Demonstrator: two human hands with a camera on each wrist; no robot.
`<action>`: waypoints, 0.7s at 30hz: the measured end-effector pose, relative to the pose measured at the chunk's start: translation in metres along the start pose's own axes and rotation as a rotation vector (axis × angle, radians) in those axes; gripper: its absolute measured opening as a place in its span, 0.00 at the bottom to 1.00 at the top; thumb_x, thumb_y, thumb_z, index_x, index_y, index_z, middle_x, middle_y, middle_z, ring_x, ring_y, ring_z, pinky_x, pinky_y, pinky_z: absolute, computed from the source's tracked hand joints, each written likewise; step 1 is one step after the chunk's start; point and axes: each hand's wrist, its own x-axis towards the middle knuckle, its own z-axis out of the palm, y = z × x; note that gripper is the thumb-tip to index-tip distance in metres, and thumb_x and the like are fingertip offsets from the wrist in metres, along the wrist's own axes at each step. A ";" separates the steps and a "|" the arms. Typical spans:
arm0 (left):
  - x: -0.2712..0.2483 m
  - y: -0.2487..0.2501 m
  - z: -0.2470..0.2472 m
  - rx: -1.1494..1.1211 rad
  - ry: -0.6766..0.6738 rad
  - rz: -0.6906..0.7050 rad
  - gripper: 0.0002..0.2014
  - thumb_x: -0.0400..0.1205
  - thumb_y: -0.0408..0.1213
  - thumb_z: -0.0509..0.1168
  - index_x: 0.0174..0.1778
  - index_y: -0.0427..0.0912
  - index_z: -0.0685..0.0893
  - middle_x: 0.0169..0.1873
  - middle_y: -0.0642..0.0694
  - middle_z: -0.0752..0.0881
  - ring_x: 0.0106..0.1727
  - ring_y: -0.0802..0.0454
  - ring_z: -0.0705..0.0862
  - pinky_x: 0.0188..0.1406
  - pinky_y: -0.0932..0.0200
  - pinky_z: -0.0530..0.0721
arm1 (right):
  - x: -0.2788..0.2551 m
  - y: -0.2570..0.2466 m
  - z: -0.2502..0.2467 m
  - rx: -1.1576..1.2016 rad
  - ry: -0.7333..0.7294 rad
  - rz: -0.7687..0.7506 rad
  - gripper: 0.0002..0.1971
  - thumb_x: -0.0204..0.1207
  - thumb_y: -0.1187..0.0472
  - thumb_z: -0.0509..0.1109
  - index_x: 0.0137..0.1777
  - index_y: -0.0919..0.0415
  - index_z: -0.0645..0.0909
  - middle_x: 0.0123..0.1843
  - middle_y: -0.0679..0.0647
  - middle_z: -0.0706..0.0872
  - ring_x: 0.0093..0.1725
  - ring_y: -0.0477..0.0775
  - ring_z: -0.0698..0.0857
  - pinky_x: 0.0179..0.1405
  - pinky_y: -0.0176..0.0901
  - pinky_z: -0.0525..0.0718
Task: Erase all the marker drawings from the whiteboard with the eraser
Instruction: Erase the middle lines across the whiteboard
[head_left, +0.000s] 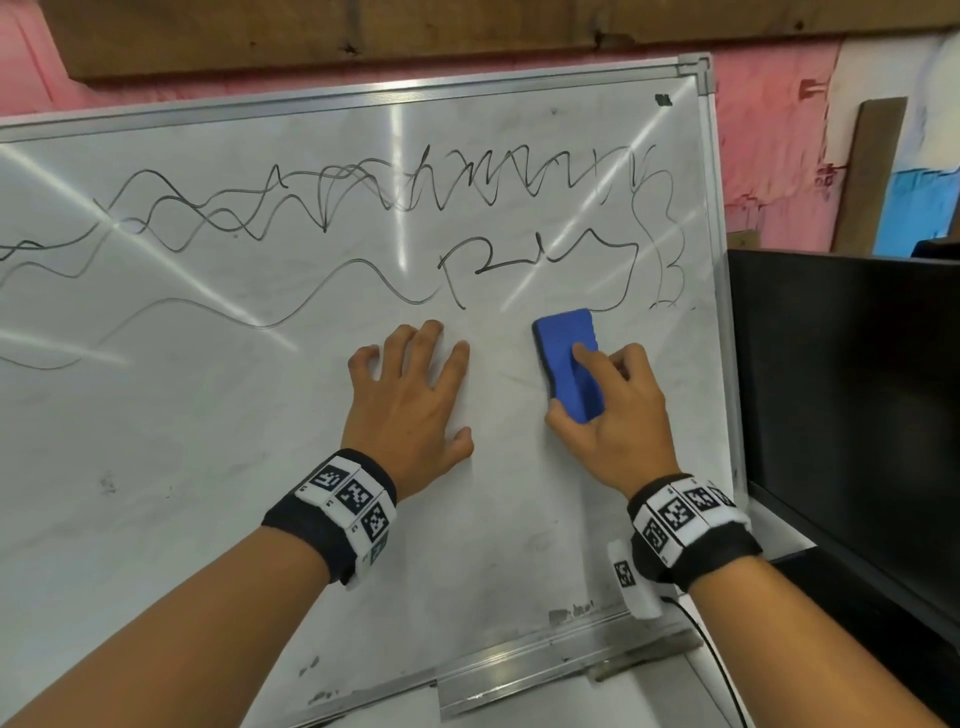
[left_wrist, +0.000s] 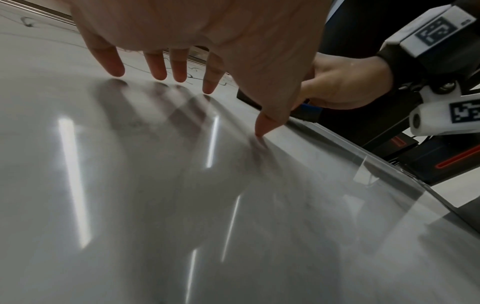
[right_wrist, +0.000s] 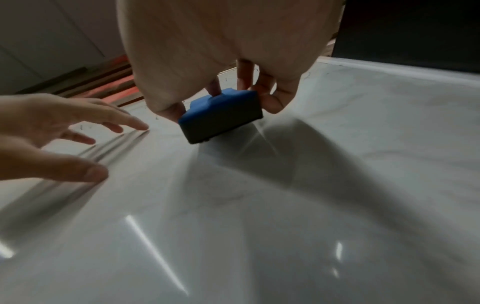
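On the whiteboard (head_left: 208, 467), a blue eraser (head_left: 569, 358) is gripped by the right hand (head_left: 613, 415), the left hand (head_left: 410, 395) splayed flat; scribbles (head_left: 363, 202) at 12 o'clock could be smeared if light pressure is applied

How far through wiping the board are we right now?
Done: the lower part of the white metal-framed whiteboard carries no lines. In hand: right hand holds the blue block eraser against it; left hand braces flat. Left: the black marker scribbles across the upper part.
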 end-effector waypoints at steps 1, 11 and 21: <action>0.001 0.003 0.000 -0.003 0.001 0.010 0.42 0.70 0.62 0.69 0.79 0.45 0.72 0.78 0.37 0.68 0.76 0.35 0.66 0.66 0.31 0.68 | -0.005 0.005 -0.002 -0.004 -0.007 0.001 0.31 0.69 0.44 0.74 0.72 0.55 0.79 0.51 0.51 0.71 0.45 0.54 0.77 0.38 0.55 0.87; 0.010 0.019 0.002 -0.004 -0.001 0.062 0.41 0.69 0.61 0.70 0.78 0.46 0.73 0.76 0.37 0.68 0.72 0.34 0.68 0.62 0.33 0.71 | 0.001 0.017 -0.012 -0.046 0.017 0.067 0.32 0.70 0.46 0.76 0.74 0.55 0.78 0.51 0.51 0.72 0.47 0.54 0.77 0.41 0.55 0.87; 0.017 0.027 0.003 -0.002 -0.020 0.060 0.40 0.70 0.61 0.68 0.77 0.45 0.73 0.75 0.39 0.70 0.72 0.35 0.68 0.62 0.31 0.71 | 0.009 0.037 -0.027 0.002 0.057 0.162 0.33 0.71 0.50 0.80 0.76 0.57 0.78 0.54 0.52 0.73 0.47 0.50 0.77 0.46 0.40 0.81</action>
